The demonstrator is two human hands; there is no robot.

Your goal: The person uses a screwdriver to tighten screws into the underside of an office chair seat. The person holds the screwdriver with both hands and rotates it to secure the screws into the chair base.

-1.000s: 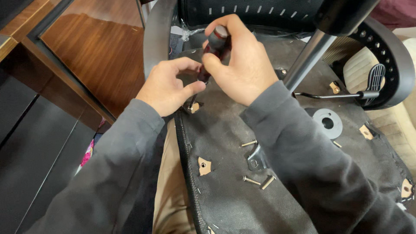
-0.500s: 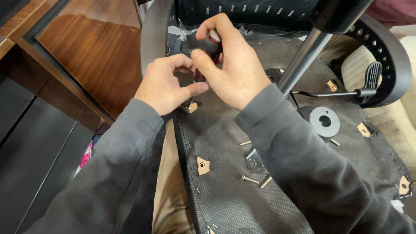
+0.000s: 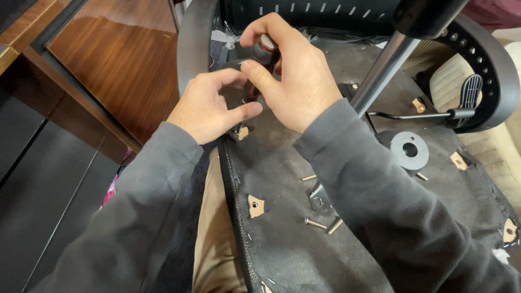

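Two hands (image 3: 209, 108) (image 3: 296, 81) on screwdriver (image 3: 264, 50); three screws (image 3: 316, 223) (loose)

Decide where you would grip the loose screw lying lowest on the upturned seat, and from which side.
Pinch the loose screw across its thin shank, coming straight down from above. It lies flat on the seat underside, head to the left, so only its sides are free; the neighbouring screw sits close right.

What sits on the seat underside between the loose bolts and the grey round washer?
In the head view, a small dark metal bracket lies between the loose bolts and the grey round washer, partly under the right sleeve.
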